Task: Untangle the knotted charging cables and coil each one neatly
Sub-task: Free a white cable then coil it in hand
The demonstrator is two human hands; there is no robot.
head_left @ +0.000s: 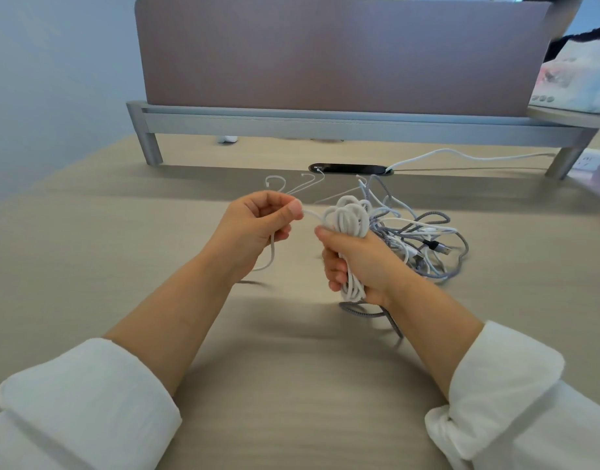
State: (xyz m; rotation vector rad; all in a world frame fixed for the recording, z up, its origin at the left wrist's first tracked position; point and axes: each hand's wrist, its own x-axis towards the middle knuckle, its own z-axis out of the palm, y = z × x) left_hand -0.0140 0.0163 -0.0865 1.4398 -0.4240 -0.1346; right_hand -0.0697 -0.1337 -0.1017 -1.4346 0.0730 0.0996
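Note:
My right hand grips a coil of white cable, its loops sticking out above the fist and below it. My left hand pinches the free strand of that same white cable between thumb and fingers, just left of the coil; the loose tail hangs down past the palm. Behind and right of the right hand lies a tangle of grey braided and white cables on the table, with a USB plug showing. A grey braided loop trails under the right wrist.
A beige table carries a grey riser shelf with a mauve divider panel behind. A black cable grommet has a white cord running right. Thin white cable ends lie ahead of the left hand.

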